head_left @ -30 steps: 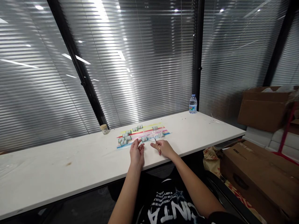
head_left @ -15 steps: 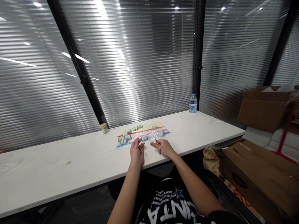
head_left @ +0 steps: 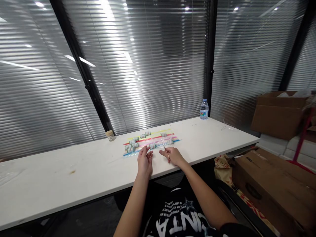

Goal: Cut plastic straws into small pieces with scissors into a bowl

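Observation:
My right hand (head_left: 174,156) is closed around slim scissors (head_left: 167,152) with coppery handles, their thin tips pointing away from me. To its left, my left hand (head_left: 144,159) rests at the table's near side, fingers loosely curled and apart, with nothing visible in them. Just beyond both hands lie clear plastic bags with coloured strips: a yellow strip (head_left: 161,131), a red strip (head_left: 142,141) and a blue strip (head_left: 128,154), plus a pink one. Several small green-and-white rolls (head_left: 131,149) lie among them, one roll (head_left: 152,145) close to my left fingertips.
The white table (head_left: 93,168) runs along a wall with blinds. A water bottle (head_left: 204,109) stands at its back right, and a small jar with a tan lid (head_left: 110,135) at the back. Cardboard boxes (head_left: 276,181) stand to the right, beside the table.

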Motion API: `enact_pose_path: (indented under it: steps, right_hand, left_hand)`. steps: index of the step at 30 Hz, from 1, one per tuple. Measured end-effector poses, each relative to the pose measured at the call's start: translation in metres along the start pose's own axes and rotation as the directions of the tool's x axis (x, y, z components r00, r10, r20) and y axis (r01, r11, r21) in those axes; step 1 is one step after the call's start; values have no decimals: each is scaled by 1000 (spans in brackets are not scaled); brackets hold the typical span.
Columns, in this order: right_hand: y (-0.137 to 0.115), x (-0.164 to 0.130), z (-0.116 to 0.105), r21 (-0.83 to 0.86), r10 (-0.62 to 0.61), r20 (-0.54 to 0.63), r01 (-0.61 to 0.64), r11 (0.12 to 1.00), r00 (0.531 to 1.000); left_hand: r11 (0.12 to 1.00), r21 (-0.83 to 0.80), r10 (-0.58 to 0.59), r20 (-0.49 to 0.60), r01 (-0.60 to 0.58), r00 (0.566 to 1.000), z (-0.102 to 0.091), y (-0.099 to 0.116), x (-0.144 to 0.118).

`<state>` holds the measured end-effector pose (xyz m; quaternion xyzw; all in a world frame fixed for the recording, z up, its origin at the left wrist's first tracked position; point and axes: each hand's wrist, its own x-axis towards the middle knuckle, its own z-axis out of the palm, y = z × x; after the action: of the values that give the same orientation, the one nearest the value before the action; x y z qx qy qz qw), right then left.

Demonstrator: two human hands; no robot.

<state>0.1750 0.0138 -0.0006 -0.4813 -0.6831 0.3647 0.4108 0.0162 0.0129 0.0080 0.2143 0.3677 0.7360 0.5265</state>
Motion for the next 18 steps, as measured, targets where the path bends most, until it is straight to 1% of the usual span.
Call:
enact_pose_path:
  steps: [18]
  right_hand:
    - [2, 1, 0, -11, -22, -1, 22, 1000, 1000]
  left_hand:
    - [1000, 2, 0, 14, 0, 1000, -2, -2, 3]
